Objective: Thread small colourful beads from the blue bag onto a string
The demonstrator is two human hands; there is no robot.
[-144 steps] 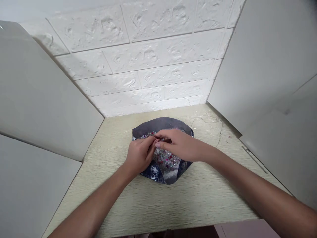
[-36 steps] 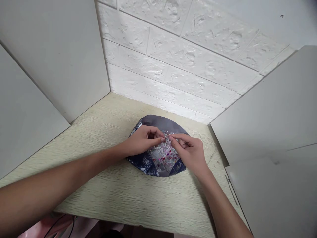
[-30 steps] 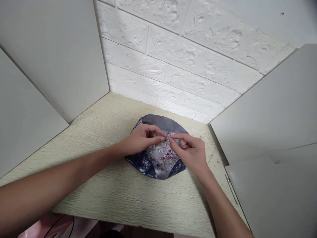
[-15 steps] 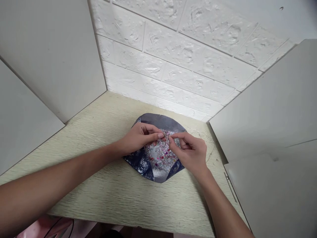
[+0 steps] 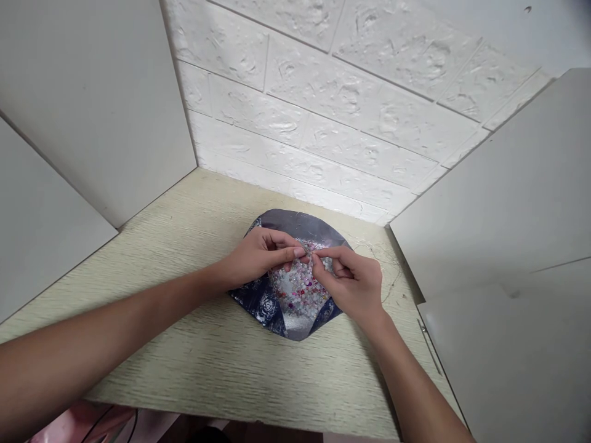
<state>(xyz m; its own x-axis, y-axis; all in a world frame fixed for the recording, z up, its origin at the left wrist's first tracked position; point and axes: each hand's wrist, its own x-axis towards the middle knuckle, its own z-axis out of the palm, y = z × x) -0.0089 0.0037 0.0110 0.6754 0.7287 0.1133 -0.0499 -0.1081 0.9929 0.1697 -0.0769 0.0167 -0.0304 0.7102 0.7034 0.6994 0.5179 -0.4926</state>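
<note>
An opened-out pouch (image 5: 302,223), silvery grey inside with dark blue patterned sides, lies on the table. Many small beads (image 5: 300,286) in white, pink, red and purple fill its middle. Over the beads, my left hand (image 5: 268,255) pinches thumb against forefinger. My right hand (image 5: 351,277) pinches too, its fingertips very close to the left ones. Whatever sits between the fingertips is too small to make out. A thin pale thread (image 5: 390,289) lies in loose loops on the table to the right of my right hand.
The pale wood-grain table (image 5: 221,363) ends at a white brick-pattern wall (image 5: 300,117) behind. White panels (image 5: 106,123) stand at the left, and a white cabinet side (image 5: 503,215) at the right. Below the front edge shows something pink (image 5: 69,424) with dark cords.
My right hand has shifted very slightly left, its fingertips closer to the left hand's. The left hand stays nearly still, and the pouch has not moved.
</note>
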